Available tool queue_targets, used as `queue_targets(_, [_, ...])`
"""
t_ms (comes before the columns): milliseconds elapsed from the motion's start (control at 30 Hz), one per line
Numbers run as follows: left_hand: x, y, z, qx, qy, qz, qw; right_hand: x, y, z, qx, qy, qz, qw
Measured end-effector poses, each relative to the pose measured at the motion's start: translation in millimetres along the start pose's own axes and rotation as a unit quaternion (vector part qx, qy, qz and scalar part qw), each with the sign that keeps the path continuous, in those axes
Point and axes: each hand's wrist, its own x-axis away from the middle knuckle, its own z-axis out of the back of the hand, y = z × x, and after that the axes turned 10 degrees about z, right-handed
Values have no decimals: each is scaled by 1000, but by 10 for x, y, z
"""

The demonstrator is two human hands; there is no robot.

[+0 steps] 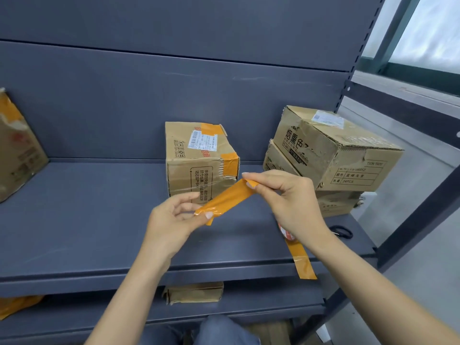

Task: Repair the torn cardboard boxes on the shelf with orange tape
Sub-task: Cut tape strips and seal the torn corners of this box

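Observation:
I hold a cut strip of orange tape (227, 197) stretched between both hands, just in front of a small cardboard box (196, 168). My left hand (174, 220) pinches its lower end. My right hand (288, 197) pinches its upper end. The box stands mid-shelf with a torn right front corner and two orange tape patches on its top and right edge. The tape roll (286, 232) lies on the shelf, mostly hidden behind my right wrist, with a loose tail (302, 260) hanging over the shelf's front edge.
Two stacked torn boxes (348, 155) stand at the right of the grey shelf (87, 220). Black scissors (342, 231) lie beside them. Another taped box (17, 150) leans at the far left. A flat box (194, 292) sits on the lower shelf.

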Motion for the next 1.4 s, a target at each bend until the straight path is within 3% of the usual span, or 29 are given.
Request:
queue_targets(167, [-51,76,76,-71,33,-53,995,-30,-26,-133,61,55,90,993])
queue_targets(233, [-70,118,110,-62,40,-68,995,-60,-49,-169,49,83,86,992])
queue_targets(400, [-119,296,249,-60,10,-94,994,-141,-84,-211,-111,153,-80,979])
queue_targets(567, [-293,466,393,-49,30,-79,995,-211,30,-294,-129,157,-135,970])
queue_targets(767, [-458,622,486,-69,59,-131,987,-314,139,-422,-194,168,-190,948])
queue_targets(933, [-608,567,435,-131,143,-167,967,-449,253,-513,-203,173,-230,936])
queue_targets(1133, [-733,466,304,-202,249,-218,922,-559,439,-662,-62,164,-210,962])
queue_targets(1400, [-857,311,237,-235,275,-238,901,-592,590,-760,6,141,-204,969])
